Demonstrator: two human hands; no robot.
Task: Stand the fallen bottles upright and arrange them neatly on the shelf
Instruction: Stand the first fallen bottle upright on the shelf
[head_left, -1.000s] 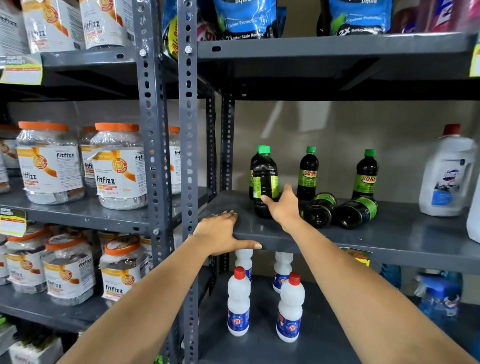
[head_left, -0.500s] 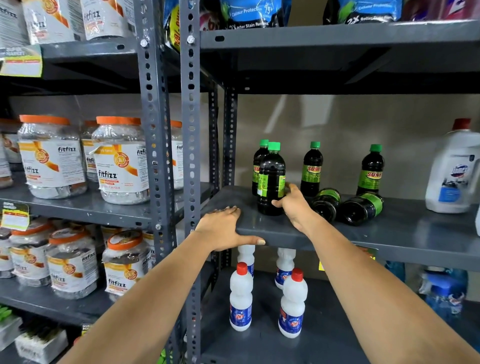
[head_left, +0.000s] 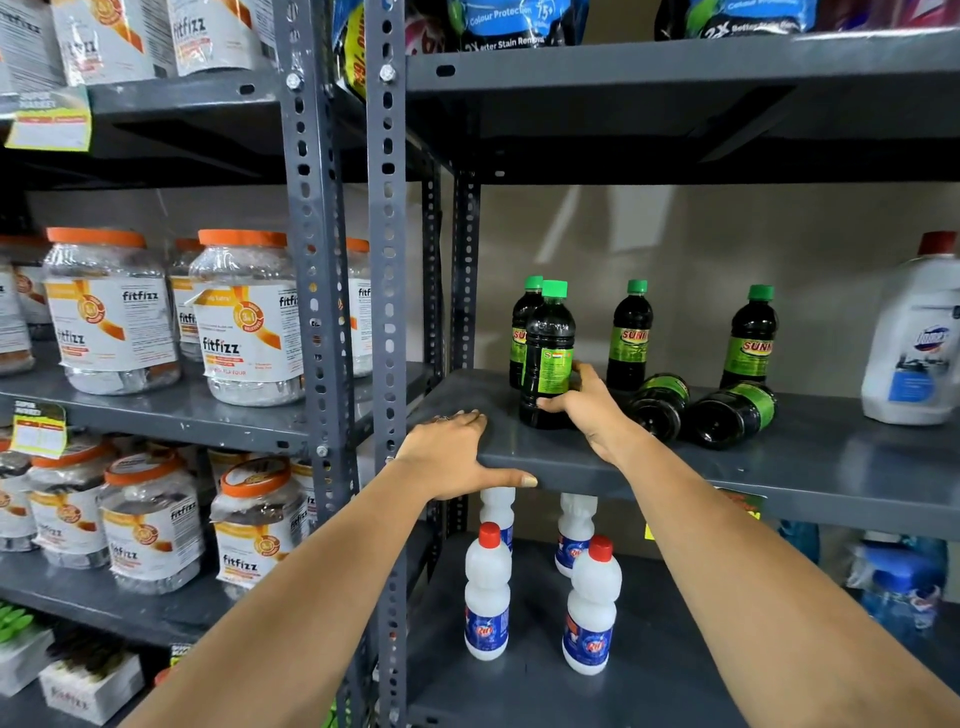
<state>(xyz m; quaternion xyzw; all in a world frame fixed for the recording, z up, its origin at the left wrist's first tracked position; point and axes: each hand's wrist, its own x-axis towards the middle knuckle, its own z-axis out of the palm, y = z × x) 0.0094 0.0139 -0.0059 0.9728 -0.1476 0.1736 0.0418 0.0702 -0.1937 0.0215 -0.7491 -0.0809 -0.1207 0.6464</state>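
With the right hand (head_left: 582, 410) clamped low on the upright bottle (head_left: 548, 358), slide it level; left hand (head_left: 452, 452) lies flat on the shelf (head_left: 779, 467).

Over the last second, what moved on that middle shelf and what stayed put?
The right hand closed around the lower body of the front upright bottle; a second ago its fingers only touched it. The left hand stayed flat on the shelf edge. The two fallen bottles still lie on their sides.
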